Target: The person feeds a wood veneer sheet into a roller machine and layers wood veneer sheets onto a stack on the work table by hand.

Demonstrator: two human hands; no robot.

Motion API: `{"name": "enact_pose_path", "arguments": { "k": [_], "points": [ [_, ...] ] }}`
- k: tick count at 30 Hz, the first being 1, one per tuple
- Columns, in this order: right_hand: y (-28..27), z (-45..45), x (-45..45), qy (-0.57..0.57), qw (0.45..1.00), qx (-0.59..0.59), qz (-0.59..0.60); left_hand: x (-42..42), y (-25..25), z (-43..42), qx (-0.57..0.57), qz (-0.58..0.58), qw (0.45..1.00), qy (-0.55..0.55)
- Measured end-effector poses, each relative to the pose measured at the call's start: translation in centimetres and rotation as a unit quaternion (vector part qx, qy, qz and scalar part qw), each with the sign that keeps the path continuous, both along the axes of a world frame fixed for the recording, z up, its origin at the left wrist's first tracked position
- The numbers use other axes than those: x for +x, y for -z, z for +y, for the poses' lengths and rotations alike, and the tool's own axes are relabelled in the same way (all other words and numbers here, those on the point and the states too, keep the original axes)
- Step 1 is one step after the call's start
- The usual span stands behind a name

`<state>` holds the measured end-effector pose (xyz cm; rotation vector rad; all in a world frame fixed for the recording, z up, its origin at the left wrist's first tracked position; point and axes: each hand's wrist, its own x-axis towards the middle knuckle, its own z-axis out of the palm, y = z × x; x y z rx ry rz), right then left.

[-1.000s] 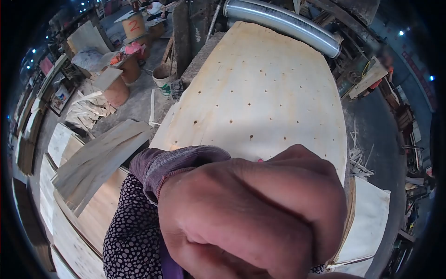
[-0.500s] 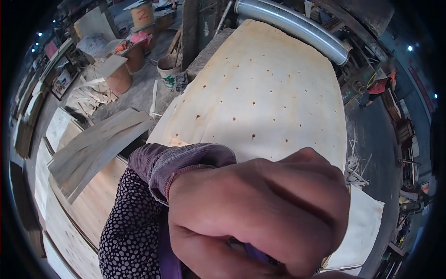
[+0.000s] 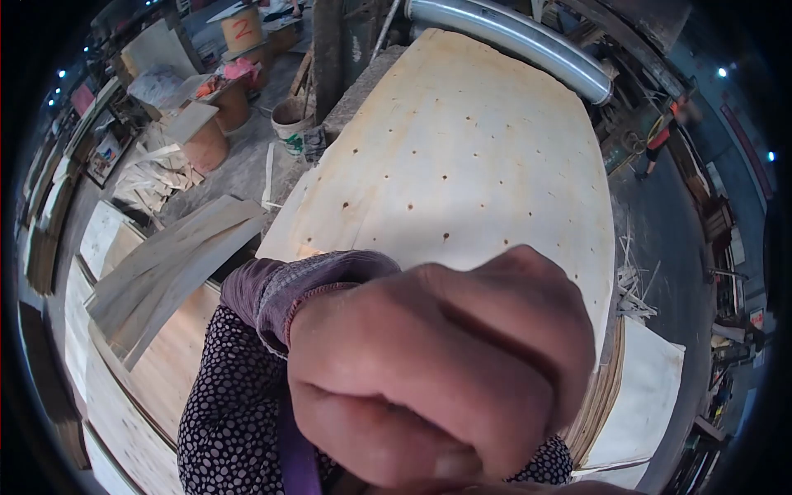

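Note:
Very close to the camera, my left hand (image 3: 437,363) is closed, its fingers curled in; whatever they may hold is hidden. A mauve cuff (image 3: 285,293) and a dotted sleeve (image 3: 235,396) lead to it from the left. Behind the hand lies a large pale wood sheet (image 3: 462,124) with rows of small dark spots, its near part covered by the hand. Only a strip of skin at the bottom edge may be my right hand (image 3: 503,488); its fingers are out of sight.
Across the sheet's far end runs a shiny metal roller (image 3: 511,41). Veneer pieces (image 3: 173,264) lie at left, stacked sheets (image 3: 635,396) at lower right. A bucket (image 3: 293,124) and drums (image 3: 205,144) stand upper left. Another person (image 3: 658,140) is far off at right.
My left hand has shifted slightly left and up since half a second ago, still closed. The opening that showed beneath its fingers is no longer visible. The distant person at right has changed position.

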<state>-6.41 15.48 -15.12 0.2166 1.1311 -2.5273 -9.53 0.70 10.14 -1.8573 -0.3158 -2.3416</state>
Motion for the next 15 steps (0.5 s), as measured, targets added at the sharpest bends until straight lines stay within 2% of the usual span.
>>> {"name": "enact_pose_path", "arguments": {
  "k": [2,3,4,6,8,11,15],
  "points": [
    [-0.1,0.0,0.0,0.004,0.999,-0.006,0.036,-0.4,0.6,-0.8,-0.077,0.002,0.997,-0.009],
    [-0.1,-0.1,0.1,0.001,0.999,-0.009,0.051,-0.5,0.5,-0.8,-0.081,0.011,0.996,-0.017],
    [-0.4,0.3,0.1,-0.019,0.988,0.137,0.064,-0.5,0.4,-0.7,-0.085,0.020,0.996,-0.026],
    [-1.4,1.5,0.0,-0.054,0.903,0.417,0.088,-0.8,0.5,-0.4,-0.094,0.038,0.994,-0.042],
    [3.4,1.7,-0.3,0.010,0.952,0.297,0.079,-0.9,0.5,-0.2,-0.103,0.045,0.992,-0.051],
    [2.8,0.6,0.2,0.047,0.993,0.107,0.001,-0.7,0.7,-0.1,-0.111,0.046,0.991,-0.058],
    [1.7,0.0,0.1,0.051,0.997,0.045,-0.023,-0.4,0.7,-0.1,-0.116,0.042,0.990,-0.064]
  ]
}}
